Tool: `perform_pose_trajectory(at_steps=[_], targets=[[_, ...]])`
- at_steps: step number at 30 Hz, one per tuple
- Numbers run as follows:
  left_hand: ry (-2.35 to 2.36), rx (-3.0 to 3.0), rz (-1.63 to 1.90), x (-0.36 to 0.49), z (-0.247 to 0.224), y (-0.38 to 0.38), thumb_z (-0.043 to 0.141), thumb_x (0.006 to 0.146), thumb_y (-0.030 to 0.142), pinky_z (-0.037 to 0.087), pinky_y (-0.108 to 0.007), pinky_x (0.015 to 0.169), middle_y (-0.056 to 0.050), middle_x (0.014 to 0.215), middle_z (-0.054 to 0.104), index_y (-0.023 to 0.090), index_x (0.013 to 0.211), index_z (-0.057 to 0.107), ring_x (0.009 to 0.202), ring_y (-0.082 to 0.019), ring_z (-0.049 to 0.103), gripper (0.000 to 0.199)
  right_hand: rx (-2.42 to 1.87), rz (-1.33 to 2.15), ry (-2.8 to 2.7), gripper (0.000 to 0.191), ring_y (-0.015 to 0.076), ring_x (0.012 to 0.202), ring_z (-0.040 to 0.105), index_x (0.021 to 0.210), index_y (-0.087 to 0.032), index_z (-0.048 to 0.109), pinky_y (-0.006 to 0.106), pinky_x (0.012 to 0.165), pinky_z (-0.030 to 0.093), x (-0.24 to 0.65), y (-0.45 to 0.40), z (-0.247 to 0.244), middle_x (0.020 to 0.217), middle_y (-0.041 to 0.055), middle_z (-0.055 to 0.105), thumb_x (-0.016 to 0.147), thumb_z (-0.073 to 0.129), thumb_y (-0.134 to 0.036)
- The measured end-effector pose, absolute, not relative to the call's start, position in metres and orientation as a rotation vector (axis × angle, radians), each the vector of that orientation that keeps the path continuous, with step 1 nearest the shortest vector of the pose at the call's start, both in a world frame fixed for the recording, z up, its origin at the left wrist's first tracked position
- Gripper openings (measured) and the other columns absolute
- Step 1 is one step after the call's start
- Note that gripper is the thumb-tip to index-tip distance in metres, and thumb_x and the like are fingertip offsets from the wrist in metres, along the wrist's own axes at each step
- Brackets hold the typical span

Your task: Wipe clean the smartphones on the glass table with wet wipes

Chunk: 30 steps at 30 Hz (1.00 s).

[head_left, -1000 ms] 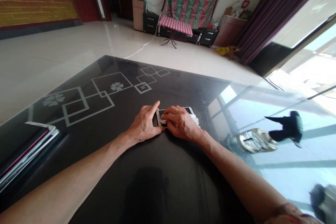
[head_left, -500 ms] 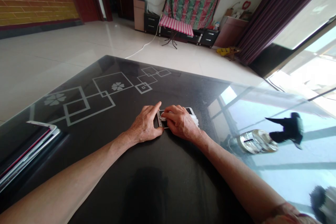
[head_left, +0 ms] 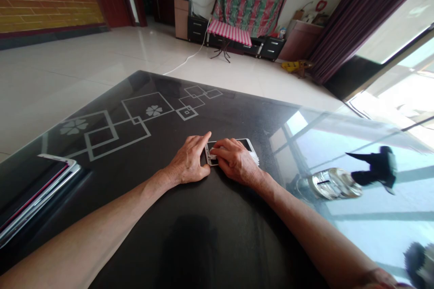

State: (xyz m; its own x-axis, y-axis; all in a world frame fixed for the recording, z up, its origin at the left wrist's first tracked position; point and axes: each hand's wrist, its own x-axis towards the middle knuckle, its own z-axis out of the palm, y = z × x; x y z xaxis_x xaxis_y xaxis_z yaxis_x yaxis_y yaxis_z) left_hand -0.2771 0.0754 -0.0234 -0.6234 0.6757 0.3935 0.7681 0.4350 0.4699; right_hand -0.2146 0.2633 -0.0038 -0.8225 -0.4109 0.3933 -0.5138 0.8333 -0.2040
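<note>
A white-framed phone (head_left: 244, 143) lies flat on the dark glossy table (head_left: 190, 244), its dark screen partly covered by my hands. My left hand (head_left: 190, 160) rests at the phone's left end, thumb and forefinger spread along that edge. Over the screen, my right hand (head_left: 235, 158) has its fingers bent and pressed round a white cloth or tissue (head_left: 254, 158). Part of the white material sticks out at the right side of that hand, and a bit shows at the fingertips.
A clear spray bottle (head_left: 335, 183) with a black nozzle is on the right of the table. Stacked devices (head_left: 44, 189) sit at the left. A dark and white object (head_left: 418, 262) is at the lower right. Beyond the table stands a small striped table (head_left: 230, 32).
The whole view has shifted slightly. My right hand with the white material sits a little further right from the phone's left end; my left hand keeps its place at that end.
</note>
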Motion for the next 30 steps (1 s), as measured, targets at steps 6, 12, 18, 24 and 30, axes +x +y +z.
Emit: perform_pose_trajectory(at_steps=[6, 12, 18, 24, 30], targets=[[-2.531, -1.308, -0.945, -0.278, -0.023, 0.075, 0.058, 0.065, 0.018, 0.042, -0.046, 0.106, -0.016, 0.124, 0.055, 0.004, 0.142, 0.037, 0.117, -0.03, 0.047, 0.081, 0.793, 0.536, -2.637, 0.024, 0.0194, 0.088, 0.056, 0.091, -0.019, 0.07, 0.037, 0.085, 0.044, -0.208, 0.259, 0.0, 0.099, 0.0059, 0.065, 0.075, 0.055, -0.008], [-2.525, -1.302, -0.952, -0.277, -0.022, 0.075, 0.057, 0.064, 0.017, 0.042, -0.048, 0.105, -0.016, 0.124, 0.056, 0.007, 0.142, 0.037, 0.117, -0.031, 0.048, 0.081, 0.801, 0.572, -2.625, 0.024, 0.019, 0.086, 0.057, 0.088, -0.02, 0.069, 0.037, 0.083, 0.044, -0.205, 0.261, -0.001, 0.096, 0.005, 0.065, 0.074, 0.053, -0.008], [-2.502, -1.345, -0.928, -0.277, -0.022, 0.076, 0.054, 0.064, 0.014, 0.041, -0.047, 0.106, -0.015, 0.124, 0.056, 0.007, 0.142, 0.036, 0.116, -0.03, 0.05, 0.081, 0.679, 0.556, -2.625, 0.022, 0.0192, 0.087, 0.058, 0.09, -0.02, 0.069, 0.036, 0.084, 0.045, -0.211, 0.264, -0.003, 0.1, 0.0065, 0.066, 0.08, 0.053, -0.009], [-2.513, -1.37, -0.895, -0.276, -0.021, 0.075, 0.055, 0.064, 0.016, 0.041, -0.046, 0.106, -0.018, 0.126, 0.055, 0.003, 0.141, 0.037, 0.118, -0.031, 0.049, 0.08, 0.855, 0.927, -2.646, 0.024, 0.0138, 0.077, 0.062, 0.078, -0.02, 0.069, 0.027, 0.074, 0.05, -0.208, 0.275, 0.014, 0.087, 0.0024, 0.067, 0.073, 0.051, -0.005], [-2.541, -1.371, -0.869, -0.274, -0.018, 0.076, 0.066, 0.07, 0.031, 0.04, -0.049, 0.105, -0.017, 0.131, 0.053, 0.01, 0.145, 0.033, 0.121, -0.033, 0.048, 0.085, 0.562, 0.831, -2.528, 0.026, 0.015, 0.079, 0.063, 0.08, -0.021, 0.071, 0.029, 0.077, 0.051, -0.215, 0.295, 0.009, 0.087, 0.0032, 0.067, 0.075, 0.051, -0.006]])
